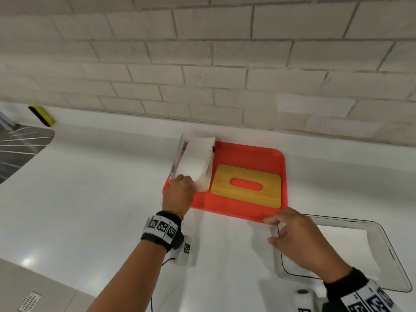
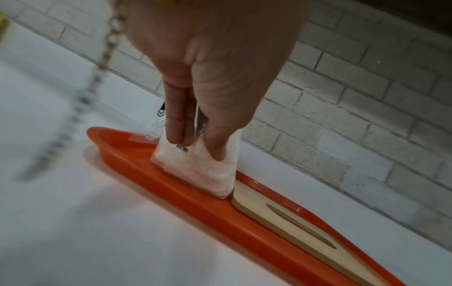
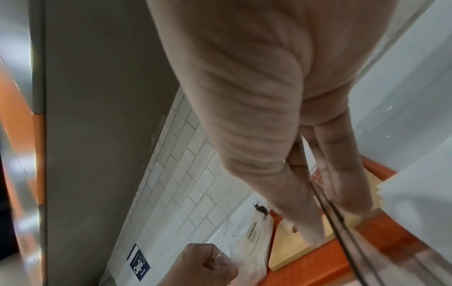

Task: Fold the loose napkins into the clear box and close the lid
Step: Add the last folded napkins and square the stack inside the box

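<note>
My left hand grips the near end of a white napkin pack in a clear wrapper. It holds the pack tilted up at the left end of the orange tray. In the left wrist view my fingers and thumb pinch the napkin pack over the tray. A wooden lid with an oval slot lies flat in the tray. My right hand holds the far left corner of the clear box, with the thumb and fingers on either side of its wall. White paper lies inside the box.
The tray sits on a white counter against a brick wall. A metal sink drainer and a yellow-and-black sponge are at the far left. A grey cabinet top sits at the near left corner.
</note>
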